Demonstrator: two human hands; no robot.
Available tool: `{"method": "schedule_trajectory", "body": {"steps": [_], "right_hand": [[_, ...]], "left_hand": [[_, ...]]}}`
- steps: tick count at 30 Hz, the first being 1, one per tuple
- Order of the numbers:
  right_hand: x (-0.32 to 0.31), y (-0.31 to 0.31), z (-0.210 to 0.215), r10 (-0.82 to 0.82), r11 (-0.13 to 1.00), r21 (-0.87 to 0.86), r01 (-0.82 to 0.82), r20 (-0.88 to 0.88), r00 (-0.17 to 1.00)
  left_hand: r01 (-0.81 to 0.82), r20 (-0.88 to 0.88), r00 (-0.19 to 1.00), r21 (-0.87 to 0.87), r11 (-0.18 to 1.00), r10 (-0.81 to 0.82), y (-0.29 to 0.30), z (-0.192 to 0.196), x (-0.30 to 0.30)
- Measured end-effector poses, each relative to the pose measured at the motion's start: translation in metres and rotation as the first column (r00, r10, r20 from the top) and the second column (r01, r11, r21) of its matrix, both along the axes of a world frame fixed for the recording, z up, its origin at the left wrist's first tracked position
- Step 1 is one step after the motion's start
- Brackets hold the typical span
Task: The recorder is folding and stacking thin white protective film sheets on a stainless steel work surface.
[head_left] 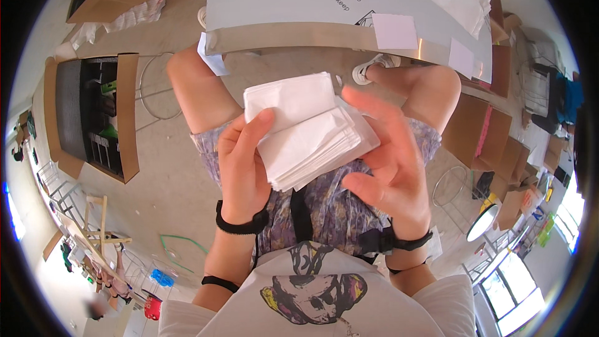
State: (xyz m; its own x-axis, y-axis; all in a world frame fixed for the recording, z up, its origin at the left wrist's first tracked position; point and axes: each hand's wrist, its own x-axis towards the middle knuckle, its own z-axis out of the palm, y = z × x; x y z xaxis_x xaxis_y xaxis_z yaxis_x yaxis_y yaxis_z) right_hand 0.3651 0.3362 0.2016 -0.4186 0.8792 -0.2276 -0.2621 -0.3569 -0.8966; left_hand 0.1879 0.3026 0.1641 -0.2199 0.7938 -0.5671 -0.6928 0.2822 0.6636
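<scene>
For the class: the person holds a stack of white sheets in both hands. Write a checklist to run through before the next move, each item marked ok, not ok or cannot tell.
1. Left hand grips the stack, thumb on top: ok.
2. Right hand supports the stack from the far side: ok.
3. Sheet edges squared: not ok, they fan out at the lower edge.
4. Top sheet separated from the rest: cannot tell.
5. Table edge ahead, beyond the knees: ok.
6. Number of sheets: cannot tell.
</scene>
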Motion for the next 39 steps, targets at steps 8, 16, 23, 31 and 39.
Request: {"method": "schedule_trajectory", "body": {"steps": [8, 16, 23, 31, 39], "right_hand": [[0.024, 0.013, 0.001, 0.356, 0.935, -0.020, -0.355, 0.093, 0.930], [0.011, 0.016, -0.007, 0.146, 0.902, 0.292, -0.319, 0.489, 0.860], [0.008, 0.025, -0.012, 0.026, 0.872, 0.409, -0.268, 0.509, 0.861], [0.012, 0.023, -0.015, -0.144, 0.843, 0.488, -0.225, 0.609, 0.780], [0.023, 0.023, -0.028, -0.464, 0.642, 0.766, 0.044, 0.342, 0.817]], "left_hand": [[0.198, 0.179, 0.964, -0.001, 0.980, -0.195, -0.002, 0.003, -0.012], [0.241, 0.187, 0.955, -0.035, 0.970, -0.231, 0.004, 0.000, -0.009], [0.259, 0.184, 0.950, -0.021, 0.966, -0.251, 0.009, 0.001, -0.009], [0.288, 0.190, 0.943, -0.045, 0.957, -0.275, 0.016, 0.000, -0.003], [0.186, 0.152, 0.972, -0.036, 0.982, -0.178, 0.034, 0.017, 0.005]]}}
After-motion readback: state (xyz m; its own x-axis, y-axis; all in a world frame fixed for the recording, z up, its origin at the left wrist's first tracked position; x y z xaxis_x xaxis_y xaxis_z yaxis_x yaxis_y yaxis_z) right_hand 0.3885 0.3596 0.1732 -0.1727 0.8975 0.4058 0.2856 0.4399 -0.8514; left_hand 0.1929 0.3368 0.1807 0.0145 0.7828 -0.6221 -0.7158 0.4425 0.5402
